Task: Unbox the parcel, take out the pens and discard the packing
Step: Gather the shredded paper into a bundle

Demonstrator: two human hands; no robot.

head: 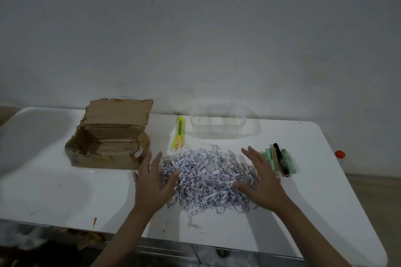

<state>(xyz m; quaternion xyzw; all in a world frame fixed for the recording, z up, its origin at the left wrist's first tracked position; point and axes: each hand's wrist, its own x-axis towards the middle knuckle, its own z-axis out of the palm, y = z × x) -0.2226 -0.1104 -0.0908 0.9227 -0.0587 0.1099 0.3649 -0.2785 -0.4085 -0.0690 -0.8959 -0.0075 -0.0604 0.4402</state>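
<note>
A white table (54, 191) stands against a pale wall and carries everything in view. At the middle, a loose heap of shredded paper (208, 178) lies spread on the tabletop, and both of the person's hands flank it. The left hand (153, 182) sits at the heap's left edge with its fingers (155, 162) straight and spread, the thumb reaching into the shreds, grasping nothing. The right hand (262, 182) sits at the heap's right edge, fingers likewise stretched out and released, its palm side turned toward the paper and its thumb lying among the strips. To the left of the heap, an opened cardboard box (108, 136) rests on the table with its torn lid flap standing up at the back; its inside looks bare. Behind the heap, a yellow utility knife (179, 133) lies with its near end touching the shreds. Just beside the knife, to the right, stands a clear plastic container (218, 123). The pens (281, 161), a small group in green, black and tan, lie together on the table just to the right of the right hand, out of the box. A small red cap (340, 154) shows at the table's far right edge.
</note>
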